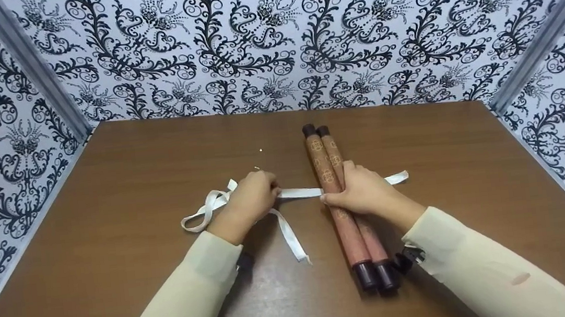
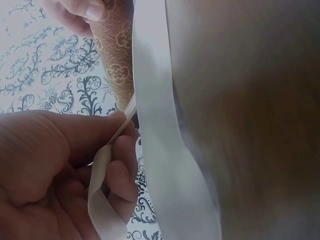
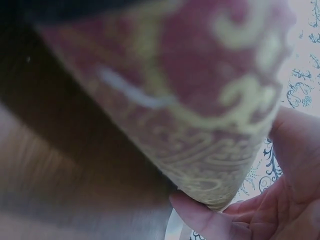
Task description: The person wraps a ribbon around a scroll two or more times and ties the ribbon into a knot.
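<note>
Two rolled scrolls with brocade-patterned covers and dark end caps lie side by side on the table. My right hand grips them around the middle, thumb across the left one. In the right wrist view a blurred patterned scroll fills the frame above the fingers. A white ribbon runs from the scrolls to my left hand, which pinches it between thumb and fingers. The left wrist view shows the pinched ribbon, with another length of ribbon hanging in front. How it passes beneath the scrolls is hidden.
More ribbon lies looped left of the left hand, and a loose tail points toward the front. A short ribbon end sticks out right of the scrolls. Patterned walls enclose the brown table.
</note>
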Action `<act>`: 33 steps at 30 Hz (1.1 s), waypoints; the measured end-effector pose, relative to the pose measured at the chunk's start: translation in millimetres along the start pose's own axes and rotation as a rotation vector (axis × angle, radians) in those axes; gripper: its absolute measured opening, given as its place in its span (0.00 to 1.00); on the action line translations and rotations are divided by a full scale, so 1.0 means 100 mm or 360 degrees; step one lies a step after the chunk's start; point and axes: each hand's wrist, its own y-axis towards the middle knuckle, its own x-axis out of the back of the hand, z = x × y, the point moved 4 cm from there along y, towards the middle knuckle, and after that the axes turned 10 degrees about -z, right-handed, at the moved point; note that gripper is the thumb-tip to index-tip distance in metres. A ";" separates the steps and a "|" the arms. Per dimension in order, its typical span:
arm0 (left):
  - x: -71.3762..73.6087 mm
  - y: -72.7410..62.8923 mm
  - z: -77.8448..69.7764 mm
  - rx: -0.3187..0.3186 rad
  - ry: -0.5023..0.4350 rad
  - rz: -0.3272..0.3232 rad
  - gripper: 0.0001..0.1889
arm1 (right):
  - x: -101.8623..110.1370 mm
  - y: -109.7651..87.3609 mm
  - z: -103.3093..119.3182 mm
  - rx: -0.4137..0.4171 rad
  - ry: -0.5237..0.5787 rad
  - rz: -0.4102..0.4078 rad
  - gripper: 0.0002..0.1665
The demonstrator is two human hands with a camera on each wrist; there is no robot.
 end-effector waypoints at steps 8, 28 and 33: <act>-0.01 -0.01 -0.01 -0.0020 0.0009 0.0007 0.06 | -0.07 0.01 0.06 -0.0058 -0.0048 -0.0004 0.53; -0.02 -0.01 -0.01 0.0018 -0.0009 0.0054 0.06 | -0.18 0.03 0.13 -0.0118 -0.0164 -0.0050 0.59; -0.02 -0.01 -0.02 0.0018 -0.0013 0.0051 0.06 | -0.20 0.02 0.14 -0.0109 -0.0184 -0.0061 0.63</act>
